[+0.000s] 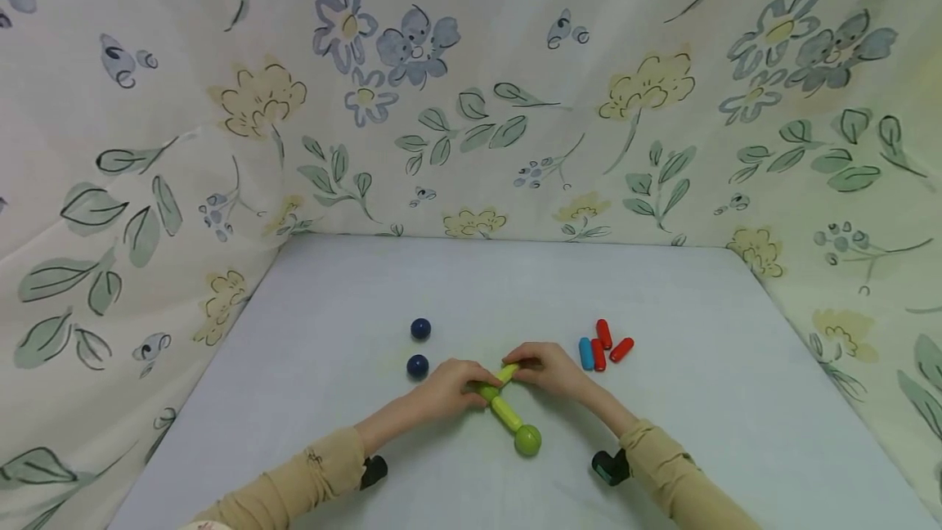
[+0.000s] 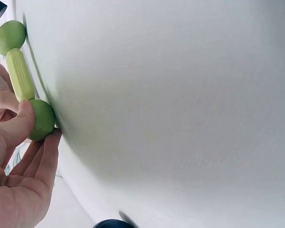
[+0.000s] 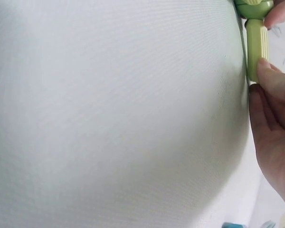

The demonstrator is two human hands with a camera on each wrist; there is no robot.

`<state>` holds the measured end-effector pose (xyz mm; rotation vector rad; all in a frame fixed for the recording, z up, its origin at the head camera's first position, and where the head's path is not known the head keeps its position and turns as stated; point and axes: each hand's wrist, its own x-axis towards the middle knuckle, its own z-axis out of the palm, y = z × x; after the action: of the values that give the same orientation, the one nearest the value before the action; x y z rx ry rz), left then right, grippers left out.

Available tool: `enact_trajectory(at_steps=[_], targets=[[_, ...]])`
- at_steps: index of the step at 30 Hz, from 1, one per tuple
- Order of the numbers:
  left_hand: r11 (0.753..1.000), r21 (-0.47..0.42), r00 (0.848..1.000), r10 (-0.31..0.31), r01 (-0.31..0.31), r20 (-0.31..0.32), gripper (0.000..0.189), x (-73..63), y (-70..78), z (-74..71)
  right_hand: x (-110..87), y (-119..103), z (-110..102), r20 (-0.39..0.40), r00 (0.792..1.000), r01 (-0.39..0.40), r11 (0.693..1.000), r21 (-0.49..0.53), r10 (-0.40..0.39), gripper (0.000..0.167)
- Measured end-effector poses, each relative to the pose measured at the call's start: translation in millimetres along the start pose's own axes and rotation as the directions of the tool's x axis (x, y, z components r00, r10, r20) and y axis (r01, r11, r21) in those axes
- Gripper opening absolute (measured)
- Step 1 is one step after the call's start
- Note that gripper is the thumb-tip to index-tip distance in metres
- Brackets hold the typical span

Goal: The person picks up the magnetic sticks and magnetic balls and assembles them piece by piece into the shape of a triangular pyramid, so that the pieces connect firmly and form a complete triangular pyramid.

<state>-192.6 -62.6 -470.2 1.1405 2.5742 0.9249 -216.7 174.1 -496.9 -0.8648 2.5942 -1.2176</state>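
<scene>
My left hand (image 1: 450,391) pinches a green ball (image 2: 43,119) between thumb and fingers, close to the white table. From that ball a light-green ridged rod (image 1: 506,414) runs toward the near side and meets another green ball (image 1: 527,440) at its far end. My right hand (image 1: 548,368) holds a second light-green ridged rod (image 3: 257,47) near its free end, thumb on one side and fingers on the other. Its opposite end touches the ball in the left hand. In the head view the fingers partly hide the held ball.
Two dark blue balls (image 1: 419,348) lie left of the hands. Several red rods (image 1: 603,334) and a blue rod (image 1: 585,353) lie to the right. Dark wrist devices (image 1: 611,467) sit at both cuffs. Floral cloth (image 1: 478,137) hangs behind the table (image 1: 353,285).
</scene>
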Motion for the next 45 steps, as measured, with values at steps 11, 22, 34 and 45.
enact_trajectory(at_steps=[11, 22, 34, 45], targets=[[0.997, -0.047, 0.997, -0.063, 0.065, 0.04, 0.035, -15.8, -4.1, -14.9, 1.5, 0, -4, 0.026, 0.993, -0.117, 0.992, 0.048, 0.116, 0.023], [0.987, -0.107, 0.988, -0.106, 0.118, 0.11, 0.029, -31.0, -20.3, -24.6, 11.2, -2, -6, 0.044, 0.985, -0.171, 0.976, 0.138, 0.166, 0.027], [0.986, -0.124, 0.983, -0.09, 0.11, 0.158, 0.029, -37.2, -20.8, -28.8, 54.1, -14, 12, 0.109, 0.984, -0.16, 0.961, 0.226, 0.138, 0.035], [0.982, -0.125, 0.977, -0.118, 0.141, 0.178, 0.029, -46.5, -19.3, -40.1, 83.2, -30, 35, 0.173, 0.983, -0.101, 0.963, 0.248, 0.059, 0.036]])
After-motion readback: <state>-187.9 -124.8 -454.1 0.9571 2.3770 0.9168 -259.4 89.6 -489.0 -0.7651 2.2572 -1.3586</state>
